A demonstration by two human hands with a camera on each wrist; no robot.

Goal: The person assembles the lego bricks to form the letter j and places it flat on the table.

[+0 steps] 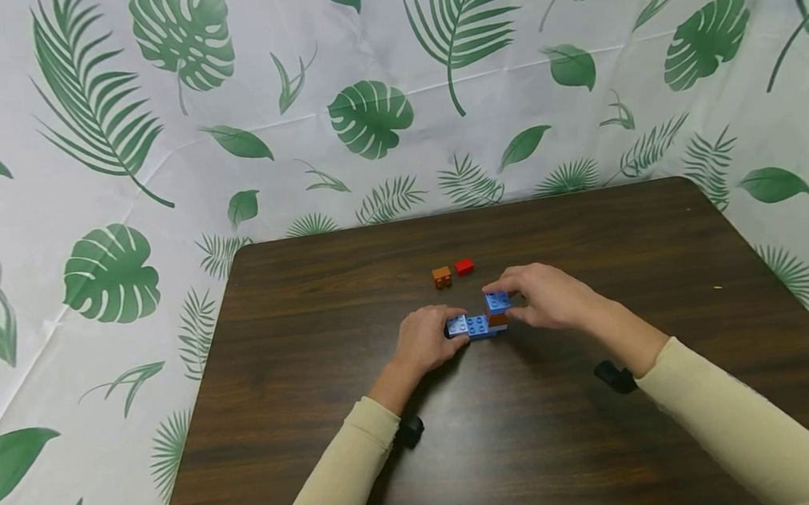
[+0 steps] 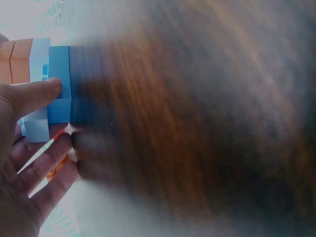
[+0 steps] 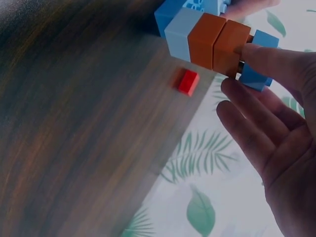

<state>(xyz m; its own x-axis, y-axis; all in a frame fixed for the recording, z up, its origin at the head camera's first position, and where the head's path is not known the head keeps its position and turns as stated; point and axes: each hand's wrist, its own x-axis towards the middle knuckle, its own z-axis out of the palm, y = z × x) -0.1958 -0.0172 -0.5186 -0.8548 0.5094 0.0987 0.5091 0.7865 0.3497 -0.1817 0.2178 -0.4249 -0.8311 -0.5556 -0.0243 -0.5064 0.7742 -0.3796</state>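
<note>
A small build of toy building bricks stands on the table. Its long blue base brick carries a light blue brick at the left end, and my left hand pinches that end between thumb and fingers. At the right end, a pale blue brick bears two stacked orange-brown bricks. My right hand pinches a blue brick on top of this stack. Studs show in a narrow gap under that brick in the right wrist view, so it is not fully seated.
Behind the build lie a loose orange brick and a red brick, side by side. The dark wooden table ends at a leaf-patterned white cloth behind and at the sides.
</note>
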